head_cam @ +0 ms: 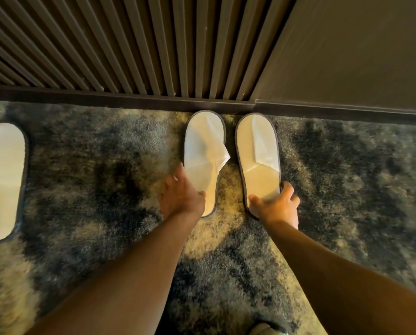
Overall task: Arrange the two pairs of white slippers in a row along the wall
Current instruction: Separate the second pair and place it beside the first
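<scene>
left hand point(181, 194) lying open on heel of left slipper point(203, 151) | right hand point(278, 205) gripping heel of right slipper point(257, 151) | toes nearing baseboard point(153, 101) | third slipper point(4, 180) sitting far left of hands, open carpet point(93, 177) between

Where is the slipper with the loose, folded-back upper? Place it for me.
In the head view, the slipper with the folded-back upper lies centre frame, toe at the baseboard, just left of its partner slipper, with the left hand on its heel.

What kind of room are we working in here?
Probably a hotel room: thin white disposable-style slippers on patterned carpet, set against a dark slatted wall panel with a dark baseboard.
</scene>
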